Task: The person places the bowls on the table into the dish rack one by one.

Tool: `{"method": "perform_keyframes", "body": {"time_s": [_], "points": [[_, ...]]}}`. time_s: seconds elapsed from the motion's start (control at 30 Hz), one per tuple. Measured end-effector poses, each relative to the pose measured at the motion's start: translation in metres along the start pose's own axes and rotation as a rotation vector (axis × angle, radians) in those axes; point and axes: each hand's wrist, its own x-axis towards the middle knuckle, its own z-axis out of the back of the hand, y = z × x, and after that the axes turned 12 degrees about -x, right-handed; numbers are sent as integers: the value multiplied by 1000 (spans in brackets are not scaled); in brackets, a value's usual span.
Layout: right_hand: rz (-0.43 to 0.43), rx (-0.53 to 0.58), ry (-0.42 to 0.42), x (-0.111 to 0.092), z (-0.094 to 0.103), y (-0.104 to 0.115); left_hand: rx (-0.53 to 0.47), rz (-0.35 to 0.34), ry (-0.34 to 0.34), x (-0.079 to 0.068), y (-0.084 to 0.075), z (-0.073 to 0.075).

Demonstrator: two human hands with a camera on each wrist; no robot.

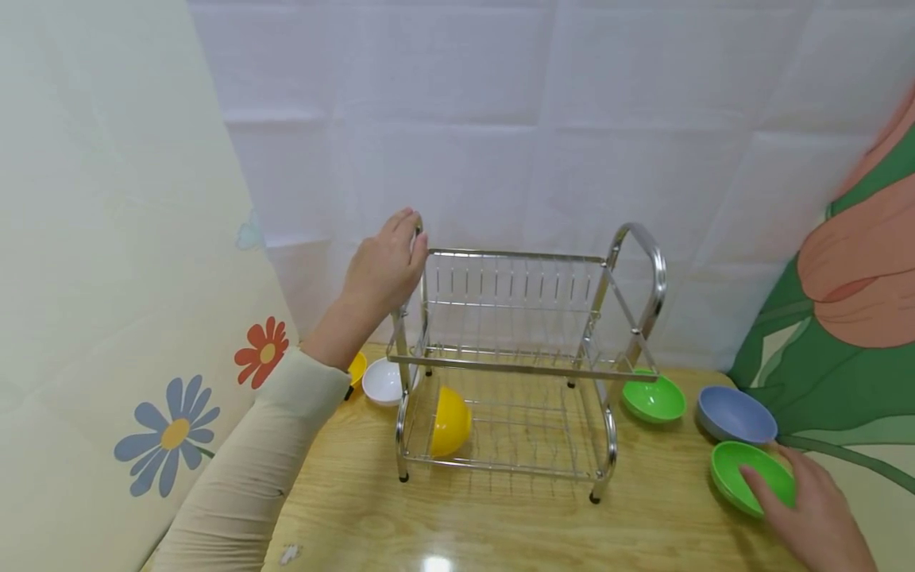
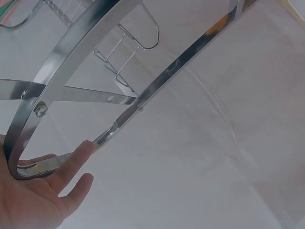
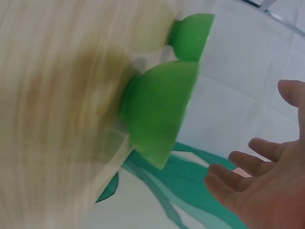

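Observation:
A two-tier metal dish rack [image 1: 500, 367] stands on the table. My left hand [image 1: 382, 266] holds the top of its left side frame, the bar lying between thumb and fingers. In the left wrist view, some fingers [image 2: 76, 164] extend past the bar. On the lower tier, near its left end, a yellow bowl [image 1: 452, 423] stands tipped on its side. My right hand [image 1: 818, 508] hovers at the near green bowl [image 1: 747, 477], fingers spread and holding nothing. In the right wrist view a gap separates the hand [image 3: 267, 176] from that green bowl [image 3: 159, 107].
Right of the rack are another green bowl [image 1: 654, 400] and a blue bowl [image 1: 736, 415]. A white bowl [image 1: 382, 383] and a partly hidden yellow bowl [image 1: 357, 368] sit behind the rack's left side. White cloth [image 1: 500, 119] hangs behind; flower-printed cloths flank the table [image 1: 536, 532].

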Motion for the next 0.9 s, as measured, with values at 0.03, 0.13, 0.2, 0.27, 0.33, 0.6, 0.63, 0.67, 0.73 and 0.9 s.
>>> {"method": "perform_keyframes", "body": {"time_s": [0.03,0.13,0.2,0.27,0.33,0.6,0.63,0.67,0.73,0.9], "points": [[-24,-3,24,0,-1,-3,-1,0,1,0,0,0],[-80,-17,72,1,-3,-12,-2,-2,2,0,0,-1],[-94,-16,97,2,-6,-18,-1,-4,0,0,0,-1],[-93,-13,126,4,-9,-24,-1,-5,-3,0,0,-1],[-85,-7,151,5,-12,-28,-3,-6,-7,0,0,-1],[17,17,34,5,-34,-35,-2,-5,-16,-1,1,-1],[31,14,21,6,-37,-36,-2,-4,-15,-2,1,-1],[37,10,22,6,-39,-37,-2,-3,-15,-2,1,-1],[45,9,39,6,-43,-39,-2,-2,-14,-2,0,0],[-20,-9,174,6,-47,-39,-3,0,-16,-3,0,0]]}}
